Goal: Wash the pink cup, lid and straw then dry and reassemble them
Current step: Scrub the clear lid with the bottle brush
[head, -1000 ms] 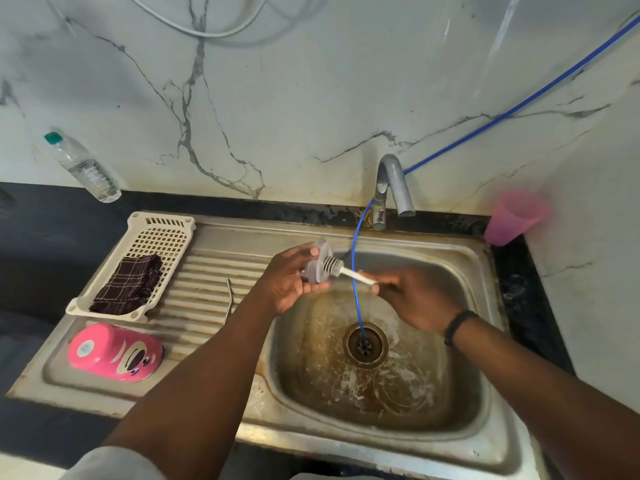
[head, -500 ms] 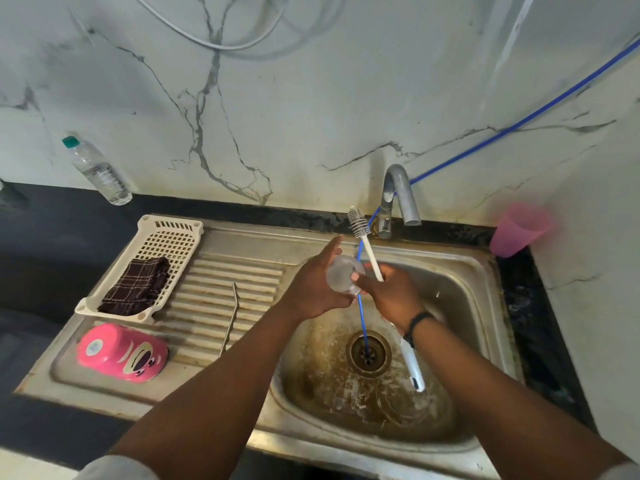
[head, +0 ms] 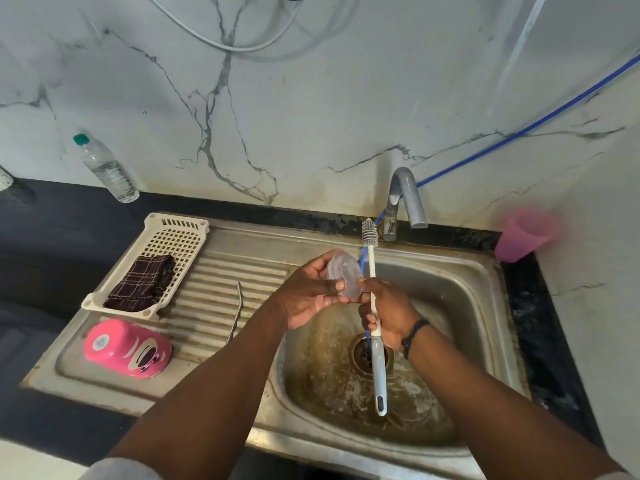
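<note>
So there's a stainless sink (head: 485,271) with a ribbed draining board on its left, set in a dark counter against a marble-look wall, and the basin is pretty stained brown around the drain. On the draining board sits a cream plastic basket (head: 180,237) with a dark checked cloth (head: 142,284) folded in it, and just in front of that the pink cup (head: 126,348) lies on its side, cartoon face showing. A clear water bottle (head: 107,169) stands back on the counter at the left, and a plain pink tumbler (head: 524,235) sits in the right corner by the wall. The grey tap (head: 405,199) has a thin blue hose (head: 519,128) running past it down to the drain. Over the basin, the left hand (head: 308,296) grips the clear lid (head: 343,275) by its edge, tilted. The right hand (head: 388,313) is wrapped round a long white bottle brush (head: 374,323), bristles pointing up near the tap, handle hanging toward the drain; its fingertips also touch the lid. The metal straw (head: 237,311) lies on the ribs, apart from both hands.
</note>
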